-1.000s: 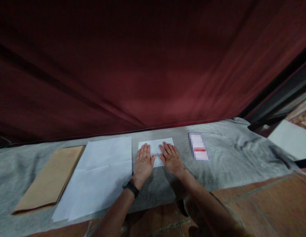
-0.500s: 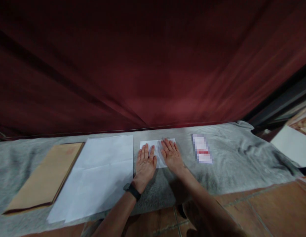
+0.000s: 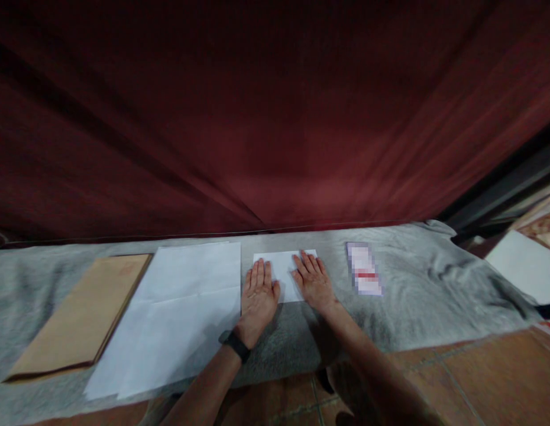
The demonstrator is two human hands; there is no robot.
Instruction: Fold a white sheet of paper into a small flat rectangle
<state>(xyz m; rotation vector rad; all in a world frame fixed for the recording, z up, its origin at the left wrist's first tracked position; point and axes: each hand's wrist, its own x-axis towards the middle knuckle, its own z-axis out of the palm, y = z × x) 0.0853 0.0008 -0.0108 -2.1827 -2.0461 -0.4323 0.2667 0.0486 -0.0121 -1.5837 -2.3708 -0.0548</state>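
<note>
A small white sheet of paper [image 3: 285, 278], perhaps folded, lies flat on the grey cloth [image 3: 297, 343] in front of me. My left hand [image 3: 260, 296] rests palm down on its left part, fingers stretched out and the thumb angled to the right. On the right part lies my right hand [image 3: 313, 284], also palm down with its fingers spread. Between the two hands a strip of bare paper shows. Just left of my left hand are large white sheets [image 3: 181, 313] with a crease across them. What lies under my palms is hidden.
Brown envelopes [image 3: 80, 319] are stacked at the far left. To the right lies a narrow, pixelated packet [image 3: 365, 269] with a red band. A dark red curtain [image 3: 275, 130] hangs behind the cloth. Floor tiles [image 3: 492, 367] show in front, and a white panel [image 3: 526, 266] stands at right.
My hands have slid apart a little, my left hand to the left and my right hand to the right, baring more of the small paper between them.
</note>
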